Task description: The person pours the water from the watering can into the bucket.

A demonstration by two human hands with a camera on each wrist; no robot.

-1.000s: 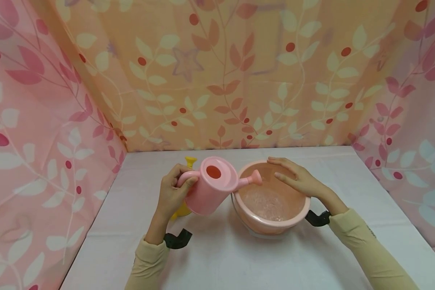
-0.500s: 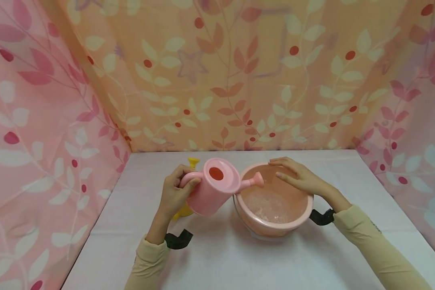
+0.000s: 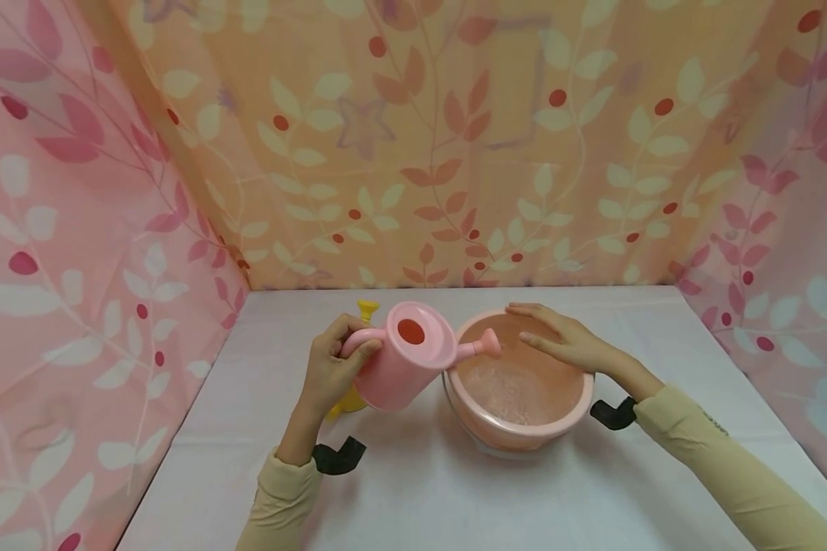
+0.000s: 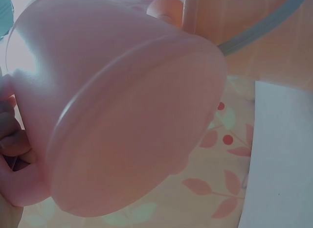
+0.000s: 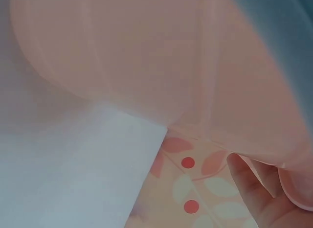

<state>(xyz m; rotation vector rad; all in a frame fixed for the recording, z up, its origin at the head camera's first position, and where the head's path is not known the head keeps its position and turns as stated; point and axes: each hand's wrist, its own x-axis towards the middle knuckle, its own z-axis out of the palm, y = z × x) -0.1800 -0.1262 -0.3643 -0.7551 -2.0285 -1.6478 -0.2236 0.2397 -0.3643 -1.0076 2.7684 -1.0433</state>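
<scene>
In the head view my left hand (image 3: 334, 363) grips the handle of a pink watering can (image 3: 403, 363), fingers and thumb round it. The can is tilted right, and its spout's rose (image 3: 488, 343) hangs over the inside of a pink bucket (image 3: 517, 428). Rippled water (image 3: 513, 390) covers the bucket's bottom. My right hand (image 3: 575, 344) rests on the bucket's far right rim with straight fingers, thumb over the inner side. The left wrist view shows the watering can's base (image 4: 132, 135) close up; the right wrist view shows the bucket's outer wall (image 5: 146, 57) and fingers (image 5: 249, 181) at its rim.
A yellow object with a flared tip (image 3: 367, 308) stands behind the watering can, mostly hidden. The bucket's grey carrying handle (image 4: 264, 27) hangs down its side. White cloth covers the table (image 3: 413, 505); patterned curtains (image 3: 427, 153) enclose the back and both sides.
The water's ripples in the bucket have shifted. The view has moved slightly, while both hands, the watering can and the bucket keep nearly the same places.
</scene>
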